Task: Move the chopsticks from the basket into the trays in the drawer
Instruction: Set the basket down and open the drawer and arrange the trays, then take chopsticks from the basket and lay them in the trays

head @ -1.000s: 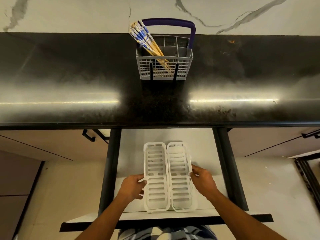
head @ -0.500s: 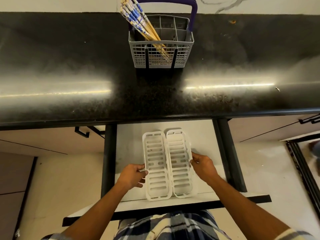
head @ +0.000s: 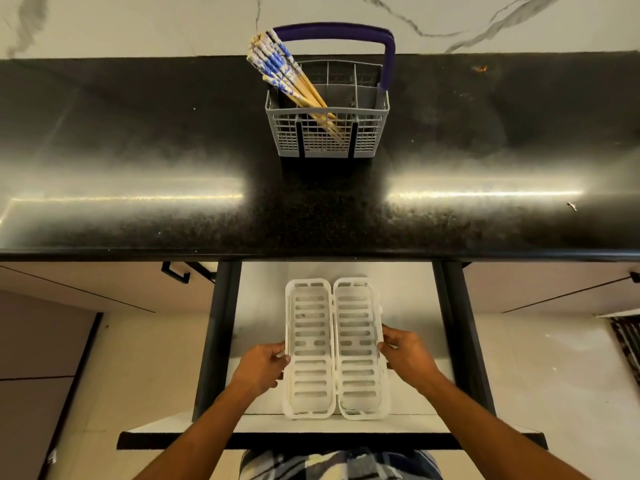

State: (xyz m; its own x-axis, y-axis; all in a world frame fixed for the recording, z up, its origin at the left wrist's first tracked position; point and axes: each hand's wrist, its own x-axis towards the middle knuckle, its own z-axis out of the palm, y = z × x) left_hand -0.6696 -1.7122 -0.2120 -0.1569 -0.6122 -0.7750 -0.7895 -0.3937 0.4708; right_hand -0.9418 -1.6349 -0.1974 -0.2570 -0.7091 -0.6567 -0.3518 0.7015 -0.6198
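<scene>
The left hand is gripping the outer edge of the left tray, and the right hand is gripping the outer edge of the right tray, both inside the open drawer. The chopsticks are leaning in the basket, front-left compartment, on the counter, approx. straight behind the drawer.

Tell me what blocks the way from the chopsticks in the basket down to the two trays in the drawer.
Nothing visible does. The chopsticks lean out of the basket, the counter between lies bare, and both trays sit empty in the open drawer, with the left hand and right hand at their outer edges.
</scene>
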